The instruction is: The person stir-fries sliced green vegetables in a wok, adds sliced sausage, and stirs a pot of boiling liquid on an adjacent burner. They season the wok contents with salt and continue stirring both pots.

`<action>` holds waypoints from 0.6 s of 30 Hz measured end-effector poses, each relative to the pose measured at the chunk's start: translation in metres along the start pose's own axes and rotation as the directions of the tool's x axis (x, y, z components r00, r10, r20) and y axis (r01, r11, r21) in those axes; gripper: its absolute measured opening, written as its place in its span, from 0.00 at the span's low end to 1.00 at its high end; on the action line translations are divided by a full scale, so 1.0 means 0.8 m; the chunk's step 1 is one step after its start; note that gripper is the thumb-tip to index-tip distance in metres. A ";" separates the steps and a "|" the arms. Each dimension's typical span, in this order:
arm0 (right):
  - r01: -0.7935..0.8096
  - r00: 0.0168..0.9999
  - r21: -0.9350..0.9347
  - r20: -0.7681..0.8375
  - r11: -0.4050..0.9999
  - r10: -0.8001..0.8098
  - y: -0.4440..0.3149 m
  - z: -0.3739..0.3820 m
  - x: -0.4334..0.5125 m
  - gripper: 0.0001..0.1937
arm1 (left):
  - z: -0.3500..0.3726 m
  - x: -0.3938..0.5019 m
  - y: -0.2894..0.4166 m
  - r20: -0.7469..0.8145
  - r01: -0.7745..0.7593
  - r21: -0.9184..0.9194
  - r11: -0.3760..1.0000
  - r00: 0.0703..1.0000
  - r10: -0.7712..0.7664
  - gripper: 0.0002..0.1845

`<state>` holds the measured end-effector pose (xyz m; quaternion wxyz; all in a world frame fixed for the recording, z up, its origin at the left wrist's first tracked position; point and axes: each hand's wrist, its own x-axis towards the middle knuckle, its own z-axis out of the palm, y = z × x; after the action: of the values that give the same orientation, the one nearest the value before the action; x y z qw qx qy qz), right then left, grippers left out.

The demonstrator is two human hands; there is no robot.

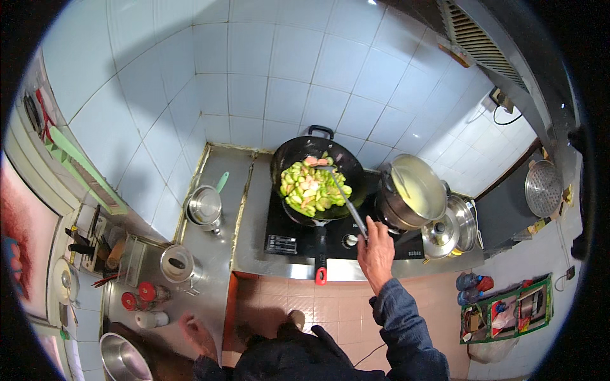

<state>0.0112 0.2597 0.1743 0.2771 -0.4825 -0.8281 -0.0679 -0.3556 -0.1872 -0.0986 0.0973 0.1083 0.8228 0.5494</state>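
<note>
My right hand (376, 250) grips the handle of a metal spatula (350, 205), whose head rests among the food in a black wok (350, 162). Chopped green vegetable pieces (305, 197) and some pinkish pieces (314, 161) fill the middle of the wok. The wok stands on a black cooktop (281, 233), its red-tipped handle (320, 271) pointing towards me. Over the left counter my left hand (196, 333) is raised, blurred, with fingers partly curled and nothing visible in it. Right of the wok, a deep pot (405, 224) holds pale liquid and a utensil.
Lidded metal pans (441, 238) stand right of the pot. On the left counter are metal pots (205, 205), a lidded metal container (176, 262), red-lidded jars (147, 291), a white container (151, 319) and a steel basin (125, 359). A knife rack (93, 243) stands at far left.
</note>
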 end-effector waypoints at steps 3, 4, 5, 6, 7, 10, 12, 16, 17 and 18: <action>0.014 0.971 -0.161 0.237 0.987 0.024 0.047 0.053 0.023 0.38 | 0.101 -0.030 0.130 0.281 -0.272 -0.068 0.960 0.918 0.280 0.18; 0.012 0.959 -0.149 0.281 0.989 0.031 0.054 0.070 0.027 0.38 | 0.137 -0.044 0.176 0.390 -0.127 -0.168 0.978 0.902 0.184 0.17; -0.002 0.935 -0.172 0.349 0.985 0.063 0.057 0.086 0.033 0.38 | 0.163 -0.054 0.220 0.467 -0.240 -0.207 0.948 0.828 0.312 0.18; 0.041 0.927 -0.233 0.372 0.972 0.050 0.059 0.098 0.038 0.37 | 0.189 -0.069 0.259 0.532 -0.180 -0.288 0.941 0.786 0.313 0.20; 0.029 0.911 -0.227 0.406 0.973 0.068 0.062 0.107 0.044 0.36 | 0.216 -0.084 0.293 0.540 -0.251 -0.272 0.929 0.759 0.363 0.23; -0.030 0.936 -0.061 0.348 0.998 0.050 0.074 0.102 0.047 0.33 | 0.274 -0.106 0.360 0.737 0.010 -0.250 0.968 0.651 0.184 0.34; -0.077 0.950 0.048 0.308 0.996 0.058 0.089 0.084 0.044 0.31 | 0.297 -0.115 0.377 0.780 0.077 -0.234 0.969 0.611 0.140 0.38; -0.198 0.968 0.227 0.197 0.954 0.154 0.125 0.053 0.048 0.28 | 0.322 -0.106 0.384 0.888 0.287 -0.217 0.933 0.455 0.067 0.41; -0.172 0.978 0.226 0.156 0.959 0.139 0.132 0.051 0.058 0.28 | 0.323 -0.102 0.384 0.915 0.345 -0.207 0.916 0.398 0.057 0.41; -0.270 0.947 0.301 0.255 0.915 0.195 0.139 0.052 0.072 0.28 | 0.324 -0.100 0.386 0.922 0.346 -0.210 0.915 0.380 0.068 0.41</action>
<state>0.0658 0.3778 0.1527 0.2674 -0.5289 -0.7894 0.1599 -0.1848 0.1339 0.0926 0.5988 0.3008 0.5184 0.5313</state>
